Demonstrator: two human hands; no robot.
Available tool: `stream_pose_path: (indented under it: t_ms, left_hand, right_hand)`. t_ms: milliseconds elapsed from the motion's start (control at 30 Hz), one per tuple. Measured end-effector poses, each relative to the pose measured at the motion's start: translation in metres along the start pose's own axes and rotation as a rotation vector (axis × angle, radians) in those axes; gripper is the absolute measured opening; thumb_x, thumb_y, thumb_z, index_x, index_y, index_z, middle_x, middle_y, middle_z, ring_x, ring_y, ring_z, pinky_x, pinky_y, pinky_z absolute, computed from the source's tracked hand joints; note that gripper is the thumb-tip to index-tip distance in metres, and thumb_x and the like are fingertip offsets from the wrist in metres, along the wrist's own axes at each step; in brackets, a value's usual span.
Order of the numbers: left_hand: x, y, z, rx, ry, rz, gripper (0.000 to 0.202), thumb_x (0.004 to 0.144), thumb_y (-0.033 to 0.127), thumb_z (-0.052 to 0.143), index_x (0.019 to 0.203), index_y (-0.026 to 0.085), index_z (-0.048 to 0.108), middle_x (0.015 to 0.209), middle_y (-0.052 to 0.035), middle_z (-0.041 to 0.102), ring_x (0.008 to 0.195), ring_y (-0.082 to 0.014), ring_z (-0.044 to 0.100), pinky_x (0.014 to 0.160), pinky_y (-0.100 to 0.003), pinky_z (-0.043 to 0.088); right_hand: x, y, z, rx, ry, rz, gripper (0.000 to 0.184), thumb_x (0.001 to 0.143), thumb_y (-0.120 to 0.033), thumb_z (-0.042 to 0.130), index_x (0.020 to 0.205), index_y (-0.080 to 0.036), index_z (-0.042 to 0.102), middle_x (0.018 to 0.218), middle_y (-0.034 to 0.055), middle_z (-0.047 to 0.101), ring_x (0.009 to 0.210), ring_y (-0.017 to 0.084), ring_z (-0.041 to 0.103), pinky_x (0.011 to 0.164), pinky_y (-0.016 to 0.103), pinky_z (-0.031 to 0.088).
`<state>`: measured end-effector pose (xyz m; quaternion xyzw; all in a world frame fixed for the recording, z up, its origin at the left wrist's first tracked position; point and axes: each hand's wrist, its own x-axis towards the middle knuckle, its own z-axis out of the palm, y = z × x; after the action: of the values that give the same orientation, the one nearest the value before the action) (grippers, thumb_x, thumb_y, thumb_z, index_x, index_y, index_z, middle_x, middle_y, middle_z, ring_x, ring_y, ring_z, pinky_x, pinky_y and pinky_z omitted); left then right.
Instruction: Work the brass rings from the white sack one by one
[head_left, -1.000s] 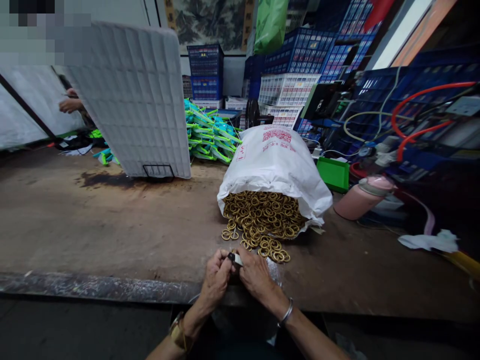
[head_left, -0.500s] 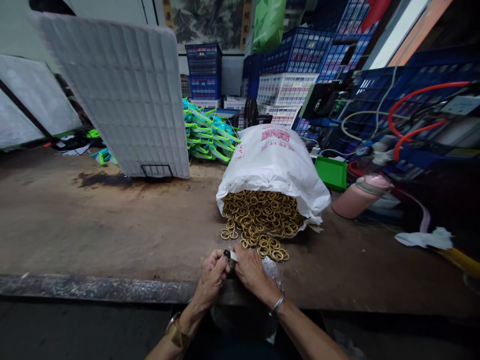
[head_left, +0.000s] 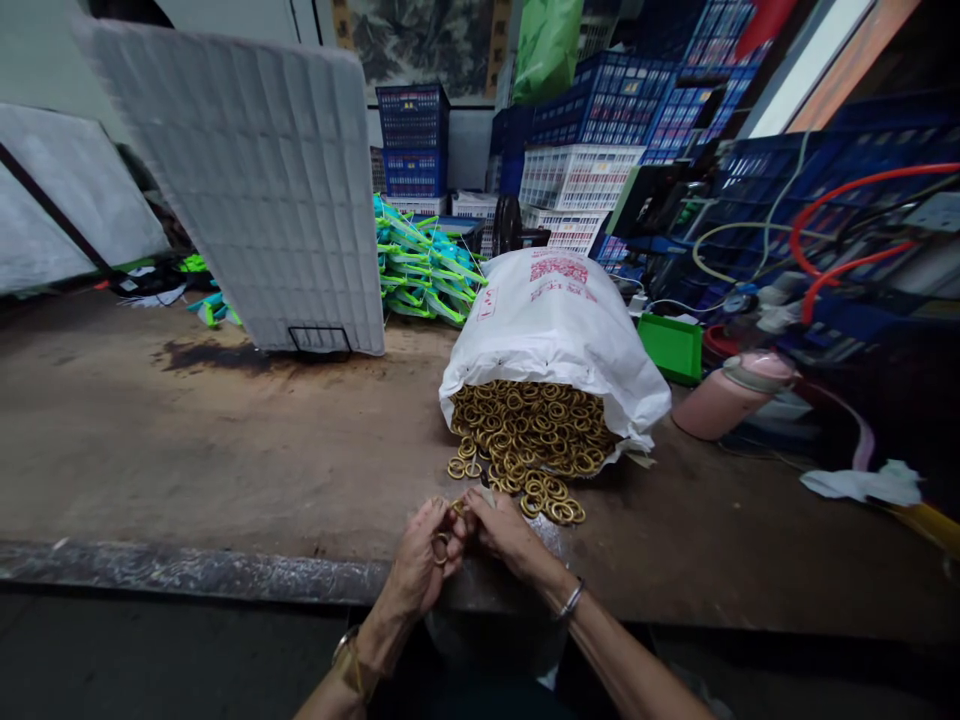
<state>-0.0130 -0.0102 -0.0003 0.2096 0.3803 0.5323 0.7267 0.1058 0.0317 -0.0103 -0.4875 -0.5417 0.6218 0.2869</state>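
A brass ring (head_left: 441, 546) hangs in the curled fingers of my left hand (head_left: 417, 558). Between that hand's thumb and fingertips is a second brass ring (head_left: 456, 507). My right hand (head_left: 511, 535) is closed, its fingertips meeting the left ones at this ring. Out of the right hand sticks a small whitish strip (head_left: 487, 495), with a dark piece (head_left: 484, 478) by its far end; the rest is covered by the fingers. Just beyond both hands, loose brass rings (head_left: 553, 500) spill from the mouth of a white woven sack (head_left: 551, 330) lying on its side.
The wooden table (head_left: 225, 450) has a worn front edge. A padded white panel (head_left: 255, 190) stands at the left, with green and blue pieces (head_left: 427, 265) piled behind it. On the right are a green tray (head_left: 671, 348), a pink bottle (head_left: 735, 395) and a white cloth (head_left: 862, 483).
The black-and-whitish piece that was between my hands is now at the right hand, turned away from me. Brass rings now show in my left fingers. The view has shifted slightly.
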Motion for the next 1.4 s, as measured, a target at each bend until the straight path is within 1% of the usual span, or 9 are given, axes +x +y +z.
stream_pose_path:
  t_ms: [67, 133, 333, 533, 833, 1067, 1167, 1267, 1400]
  left_hand:
    - [0.001, -0.001, -0.001, -0.015, 0.002, 0.001, 0.032, 0.074, 0.046, 0.056, 0.074, 0.015, 0.047, 0.059, 0.0031, 0.052, 0.04, -0.003, 0.038, 0.036, -0.014, 0.024]
    - [0.001, -0.002, -0.003, -0.02, -0.004, 0.005, 0.032, 0.072, 0.045, 0.058, 0.076, 0.015, 0.049, 0.058, 0.0033, 0.052, 0.041, -0.0032, 0.039, 0.036, -0.014, 0.024]
    - [0.003, -0.003, -0.011, 0.032, 0.043, -0.002, 0.033, 0.065, 0.04, 0.067, 0.069, 0.016, 0.045, 0.059, 0.0036, 0.053, 0.041, -0.0031, 0.041, 0.035, -0.014, 0.024]
    - [0.005, -0.007, -0.014, 0.094, 0.098, 0.045, 0.032, 0.064, 0.038, 0.066, 0.069, 0.017, 0.042, 0.059, 0.0043, 0.052, 0.042, -0.0035, 0.04, 0.035, -0.013, 0.025]
    - [0.005, -0.01, -0.012, 0.199, 0.099, 0.114, 0.031, 0.067, 0.043, 0.063, 0.073, 0.017, 0.046, 0.059, 0.0041, 0.052, 0.041, -0.0037, 0.037, 0.034, -0.014, 0.026]
    - [0.008, -0.011, -0.014, -0.011, 0.133, 0.028, 0.037, 0.058, 0.035, 0.072, 0.068, 0.017, 0.041, 0.056, 0.0072, 0.047, 0.041, -0.003, 0.039, 0.036, -0.014, 0.026]
    - [0.01, -0.014, -0.015, -0.048, 0.159, 0.021, 0.037, 0.056, 0.033, 0.073, 0.069, 0.017, 0.043, 0.057, 0.0071, 0.047, 0.042, -0.0026, 0.04, 0.037, -0.013, 0.026]
    - [0.011, -0.015, -0.014, -0.069, 0.181, 0.011, 0.036, 0.056, 0.032, 0.073, 0.069, 0.016, 0.043, 0.057, 0.0076, 0.045, 0.043, -0.0022, 0.04, 0.037, -0.013, 0.026]
    - [0.013, -0.012, -0.013, -0.106, 0.197, -0.004, 0.036, 0.056, 0.028, 0.073, 0.067, 0.016, 0.042, 0.056, 0.0081, 0.044, 0.042, -0.002, 0.04, 0.036, -0.012, 0.026]
  right_hand:
    - [-0.003, -0.003, 0.004, 0.093, -0.057, 0.031, 0.03, 0.08, -0.044, 0.039, 0.068, -0.018, 0.048, 0.052, -0.0062, 0.048, 0.037, 0.004, 0.03, 0.038, 0.019, 0.02]
    - [-0.004, -0.004, 0.006, 0.114, -0.065, 0.014, 0.025, 0.077, -0.041, 0.044, 0.07, -0.018, 0.049, 0.053, -0.0058, 0.05, 0.04, 0.005, 0.037, 0.039, 0.018, 0.023]
    - [0.001, 0.003, 0.001, -0.078, 0.11, -0.131, 0.018, 0.075, -0.034, 0.046, 0.074, -0.017, 0.053, 0.058, -0.0042, 0.053, 0.054, 0.009, 0.049, 0.053, 0.021, 0.038]
    - [-0.001, 0.005, -0.004, -0.252, 0.187, -0.238, 0.019, 0.077, -0.034, 0.045, 0.074, -0.018, 0.054, 0.063, -0.0036, 0.051, 0.059, 0.01, 0.047, 0.059, 0.022, 0.037]
    - [-0.005, -0.002, -0.001, -0.194, 0.098, -0.24, 0.022, 0.078, -0.037, 0.045, 0.072, -0.017, 0.053, 0.058, -0.0047, 0.047, 0.057, 0.01, 0.043, 0.056, 0.021, 0.035]
    - [-0.007, 0.0, -0.008, -0.314, 0.081, -0.16, 0.037, 0.08, -0.041, 0.04, 0.05, -0.018, 0.042, 0.047, -0.0059, 0.038, 0.048, 0.008, 0.034, 0.049, 0.021, 0.027]
    - [-0.009, -0.004, -0.008, -0.303, 0.035, -0.153, 0.031, 0.075, -0.038, 0.047, 0.052, -0.017, 0.046, 0.049, -0.0065, 0.037, 0.049, 0.007, 0.031, 0.047, 0.021, 0.024]
    - [-0.008, -0.005, -0.008, -0.237, -0.02, -0.143, 0.023, 0.071, -0.035, 0.052, 0.058, -0.015, 0.053, 0.052, -0.006, 0.043, 0.052, 0.007, 0.035, 0.05, 0.02, 0.027]
    - [-0.007, 0.003, -0.006, -0.087, 0.041, -0.078, 0.017, 0.065, -0.033, 0.056, 0.069, -0.017, 0.053, 0.054, -0.0074, 0.043, 0.05, 0.007, 0.036, 0.051, 0.02, 0.029]
